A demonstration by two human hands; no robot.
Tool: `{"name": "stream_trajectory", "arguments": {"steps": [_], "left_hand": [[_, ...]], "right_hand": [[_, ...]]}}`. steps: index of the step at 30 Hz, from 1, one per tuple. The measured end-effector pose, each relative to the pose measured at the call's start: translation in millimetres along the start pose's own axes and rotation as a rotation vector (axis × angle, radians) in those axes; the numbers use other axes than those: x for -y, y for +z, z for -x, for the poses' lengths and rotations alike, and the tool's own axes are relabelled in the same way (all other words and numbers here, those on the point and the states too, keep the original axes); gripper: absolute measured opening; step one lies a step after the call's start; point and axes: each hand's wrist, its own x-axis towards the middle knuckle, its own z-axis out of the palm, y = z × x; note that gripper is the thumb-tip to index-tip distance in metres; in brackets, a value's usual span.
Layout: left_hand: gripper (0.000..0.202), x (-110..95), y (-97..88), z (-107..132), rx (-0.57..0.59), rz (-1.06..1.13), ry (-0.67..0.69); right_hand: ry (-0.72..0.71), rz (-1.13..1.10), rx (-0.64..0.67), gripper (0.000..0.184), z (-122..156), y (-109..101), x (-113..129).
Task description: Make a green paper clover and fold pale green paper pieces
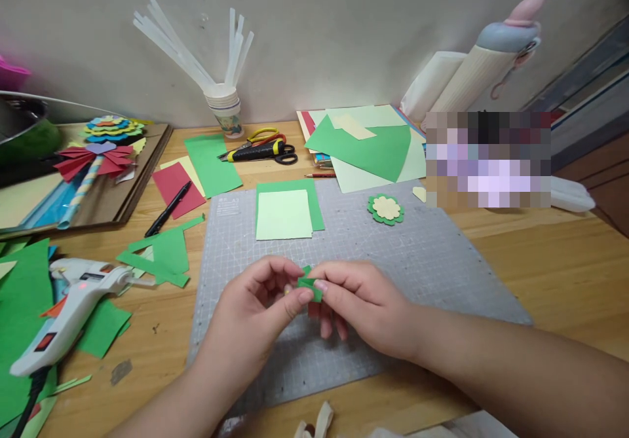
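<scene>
Both of my hands meet over the near part of a grey cutting mat (422, 261). My left hand (260, 313) and my right hand (361, 304) pinch a small green paper piece (308, 282) between thumbs and fingertips. A bit of red shows under my right fingers; I cannot make out what it is. On the mat beyond lie a pale green square (284, 214) on a darker green sheet (314, 192) and a green and cream paper flower (386, 209).
A white glue gun (63, 313) lies at the left among green paper scraps (164, 258). Scissors and a cutter (263, 148), a black pen (168, 209), red and green sheets, a cup of clear sticks (225, 107) and stacked paper (368, 146) sit at the back. Paper flowers rest on cardboard at far left.
</scene>
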Motion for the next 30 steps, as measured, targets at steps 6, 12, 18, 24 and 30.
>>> {"name": "stream_trajectory", "arguments": {"steps": [6,12,18,24,30], "left_hand": [[0.010,-3,-1.2,-1,-0.011,0.065,-0.032],[0.014,-1,0.0,0,-0.018,0.038,-0.033],[0.015,-1,-0.9,1,0.045,0.078,-0.060],[0.017,2,-1.8,-2,0.039,0.130,-0.101],[0.021,-1,-1.0,-2,0.029,0.122,-0.135]], "right_hand": [[-0.045,0.042,0.011,0.032,1,-1,-1],[0.013,-0.049,-0.068,0.019,-1,4,-1],[0.051,-0.221,-0.083,0.023,-6,3,1],[0.076,-0.324,-0.051,0.026,-10,3,0],[0.082,-0.353,-0.055,0.028,-11,3,-1]]}}
